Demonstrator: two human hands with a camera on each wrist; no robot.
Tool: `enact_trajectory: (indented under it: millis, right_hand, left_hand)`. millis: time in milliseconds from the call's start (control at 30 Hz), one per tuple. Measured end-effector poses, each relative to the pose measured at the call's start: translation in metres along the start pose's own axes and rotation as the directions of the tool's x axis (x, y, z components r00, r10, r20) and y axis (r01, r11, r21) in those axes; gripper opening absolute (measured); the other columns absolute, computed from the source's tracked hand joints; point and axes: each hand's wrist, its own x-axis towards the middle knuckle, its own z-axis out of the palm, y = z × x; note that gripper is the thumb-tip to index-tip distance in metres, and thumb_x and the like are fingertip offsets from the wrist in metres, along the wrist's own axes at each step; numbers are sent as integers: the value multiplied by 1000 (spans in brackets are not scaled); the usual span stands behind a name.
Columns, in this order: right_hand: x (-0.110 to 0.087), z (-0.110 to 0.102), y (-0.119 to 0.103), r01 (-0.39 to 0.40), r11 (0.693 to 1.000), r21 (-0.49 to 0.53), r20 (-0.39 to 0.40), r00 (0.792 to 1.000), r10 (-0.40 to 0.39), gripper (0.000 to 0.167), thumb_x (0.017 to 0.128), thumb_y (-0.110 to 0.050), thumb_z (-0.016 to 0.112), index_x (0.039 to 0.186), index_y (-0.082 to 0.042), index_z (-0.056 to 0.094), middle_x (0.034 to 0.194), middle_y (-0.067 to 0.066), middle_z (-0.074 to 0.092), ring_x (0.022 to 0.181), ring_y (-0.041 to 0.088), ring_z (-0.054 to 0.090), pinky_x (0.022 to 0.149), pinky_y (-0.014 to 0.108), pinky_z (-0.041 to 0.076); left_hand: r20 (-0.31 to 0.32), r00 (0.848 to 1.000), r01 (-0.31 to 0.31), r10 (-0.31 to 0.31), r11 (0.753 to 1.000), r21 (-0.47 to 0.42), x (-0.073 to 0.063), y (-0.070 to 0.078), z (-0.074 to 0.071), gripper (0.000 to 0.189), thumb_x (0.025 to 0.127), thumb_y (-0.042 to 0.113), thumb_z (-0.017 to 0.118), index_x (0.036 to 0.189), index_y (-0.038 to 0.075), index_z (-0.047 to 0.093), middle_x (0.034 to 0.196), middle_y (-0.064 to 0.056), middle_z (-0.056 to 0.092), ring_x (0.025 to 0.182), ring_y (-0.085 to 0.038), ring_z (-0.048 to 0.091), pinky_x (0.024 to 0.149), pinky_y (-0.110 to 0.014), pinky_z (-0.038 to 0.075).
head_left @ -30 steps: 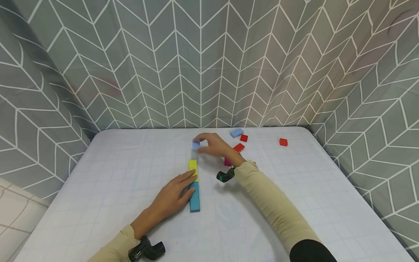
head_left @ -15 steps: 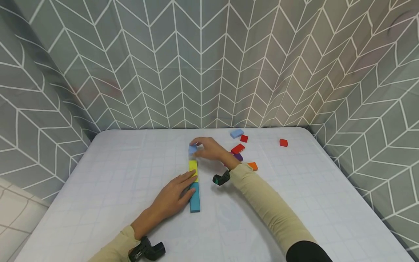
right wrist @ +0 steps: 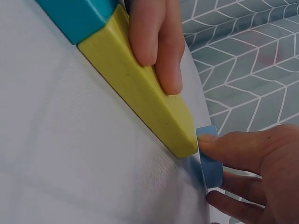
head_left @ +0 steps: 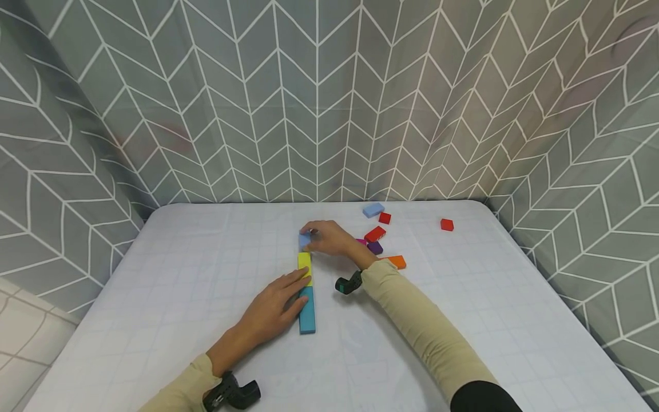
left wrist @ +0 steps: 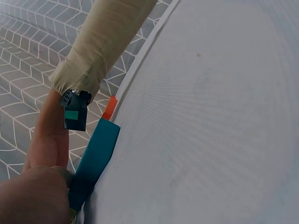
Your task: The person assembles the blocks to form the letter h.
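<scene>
A teal block (head_left: 307,317) and a yellow block (head_left: 304,259) lie end to end in a line on the white table. My left hand (head_left: 270,309) rests on them with its fingers extended, fingertips on the yellow block's side and top in the right wrist view. At the line's far end, my right hand (head_left: 329,237) pinches a light blue block (right wrist: 212,168) between thumb and fingers. That block's near end is right at the yellow block's far end. In the left wrist view, the teal block (left wrist: 96,158) runs alongside my left hand.
Right of the line lie a second light blue block (head_left: 373,210), small red blocks (head_left: 385,218), a longer red block (head_left: 374,234), a purple block (head_left: 375,248), a partly hidden magenta block (head_left: 362,241) and an orange block (head_left: 396,262). A patterned curtain (head_left: 329,114) hangs behind the table.
My right hand has brought the light blue block nearer, down to the yellow block's far end. My left hand has stayed in place on the yellow and teal blocks.
</scene>
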Motion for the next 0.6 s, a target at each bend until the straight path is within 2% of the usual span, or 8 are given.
enact_trajectory:
  millis: [433, 600]
  right_hand:
    - [-5, -2, -3, 0, 1000, 15, 31, 1000, 0, 39, 94, -17, 78, 131, -7, 69, 129, 9, 68, 116, 24, 60, 106, 37, 48]
    - [-5, -2, -5, -5, 1000, 7, 47, 999, 5, 40, 95, -18, 78, 132, -7, 68, 132, 10, 67, 120, 25, 60, 108, 38, 47]
  left_hand:
    - [0, 1000, -7, 7, 1000, 8, 0, 0, 0, 49, 105, 32, 64, 148, 9, 59, 159, -4, 47, 146, -25, 43, 119, -46, 34]
    - [-6, 1000, -13, 13, 1000, 8, 0, -1, 0, 48, 105, 31, 64, 148, 8, 59, 159, -4, 47, 146, -25, 43, 119, -46, 34]
